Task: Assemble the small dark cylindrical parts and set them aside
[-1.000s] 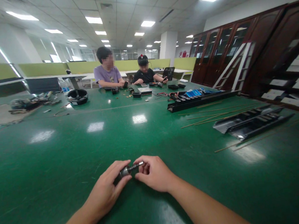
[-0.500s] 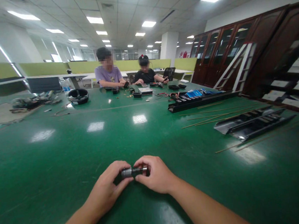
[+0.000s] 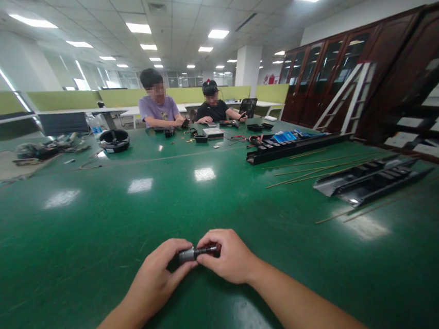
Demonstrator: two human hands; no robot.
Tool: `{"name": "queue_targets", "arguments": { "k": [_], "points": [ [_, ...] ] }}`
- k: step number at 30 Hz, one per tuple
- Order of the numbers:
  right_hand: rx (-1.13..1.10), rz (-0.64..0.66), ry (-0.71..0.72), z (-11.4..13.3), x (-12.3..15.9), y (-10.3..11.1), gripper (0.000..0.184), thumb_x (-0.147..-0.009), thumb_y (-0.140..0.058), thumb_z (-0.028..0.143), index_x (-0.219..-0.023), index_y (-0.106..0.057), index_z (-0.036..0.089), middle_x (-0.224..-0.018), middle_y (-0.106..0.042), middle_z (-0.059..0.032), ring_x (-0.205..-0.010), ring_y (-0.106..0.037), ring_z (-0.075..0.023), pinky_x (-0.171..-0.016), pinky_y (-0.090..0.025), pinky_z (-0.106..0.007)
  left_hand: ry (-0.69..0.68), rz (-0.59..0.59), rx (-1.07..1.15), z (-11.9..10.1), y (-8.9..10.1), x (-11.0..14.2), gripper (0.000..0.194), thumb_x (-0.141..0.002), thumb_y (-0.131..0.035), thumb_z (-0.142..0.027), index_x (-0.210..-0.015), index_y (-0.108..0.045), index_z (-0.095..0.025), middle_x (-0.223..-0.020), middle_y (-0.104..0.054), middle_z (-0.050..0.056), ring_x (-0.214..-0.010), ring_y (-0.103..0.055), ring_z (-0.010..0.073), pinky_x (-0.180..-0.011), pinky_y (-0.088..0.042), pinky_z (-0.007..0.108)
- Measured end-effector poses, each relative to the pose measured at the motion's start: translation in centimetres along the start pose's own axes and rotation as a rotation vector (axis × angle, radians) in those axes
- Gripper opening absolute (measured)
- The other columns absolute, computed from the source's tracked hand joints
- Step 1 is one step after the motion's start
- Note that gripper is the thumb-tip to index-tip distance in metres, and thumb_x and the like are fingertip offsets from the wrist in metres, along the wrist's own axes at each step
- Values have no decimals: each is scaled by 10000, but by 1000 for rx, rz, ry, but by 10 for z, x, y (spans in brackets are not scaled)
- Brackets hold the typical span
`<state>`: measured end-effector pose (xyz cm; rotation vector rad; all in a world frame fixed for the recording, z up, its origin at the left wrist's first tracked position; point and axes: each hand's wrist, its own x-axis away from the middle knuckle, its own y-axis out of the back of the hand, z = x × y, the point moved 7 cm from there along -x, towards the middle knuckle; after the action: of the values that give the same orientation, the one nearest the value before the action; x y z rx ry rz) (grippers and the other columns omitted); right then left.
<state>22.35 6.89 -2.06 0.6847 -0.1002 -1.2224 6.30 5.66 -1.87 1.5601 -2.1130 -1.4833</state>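
Low over the green table, my left hand [image 3: 162, 270] is closed round the grey, wider end of a small grey and black cylinder [image 3: 187, 254]. Thumb and fingers grip it from below and above. My right hand [image 3: 227, 256] pinches the narrower, dark, ridged end of the same cylinder, which lies almost level between both hands. Its two ends are partly hidden by my fingers, and its exact kind is not clear.
Dark metal channels [image 3: 375, 185] and thin rods [image 3: 310, 177] lie on the green table [image 3: 94, 238] at right. A long black channel [image 3: 295, 148] holds blue pieces. Two people [image 3: 158, 108] sit across, near small black parts. A black round headgear-like item [image 3: 114, 141] is at left.
My hands stay in nearly the same place. The cylinder's right end has lost its bright highlight and looks darker, and my right fingers have shifted slightly on it.
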Motion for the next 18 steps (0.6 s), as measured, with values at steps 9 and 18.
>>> {"name": "queue_targets", "arguments": {
  "k": [9, 18],
  "points": [
    [17, -13, 22, 0, 0, 0, 107, -756, -700, 203, -856, -734, 181, -781, -700, -8, -702, -619, -138, -644, -432, -231, -5, -28, -23, -4, 2, 0, 264, -882, -655, -375, -1101, -637, -229, -1035, -704, 48, -951, -681, 188, -862, -562, 286],
    [6, -15, 8, -1, 0, 1, 97, -775, -693, 212, -847, -751, 182, -782, -714, -15, -711, -631, -143, -657, -440, -236, -25, -18, -34, -2, 1, 1, 258, -882, -665, -344, -1113, -613, -241, -1052, -693, 34, -975, -668, 176, -883, -550, 280]
  ]
}}
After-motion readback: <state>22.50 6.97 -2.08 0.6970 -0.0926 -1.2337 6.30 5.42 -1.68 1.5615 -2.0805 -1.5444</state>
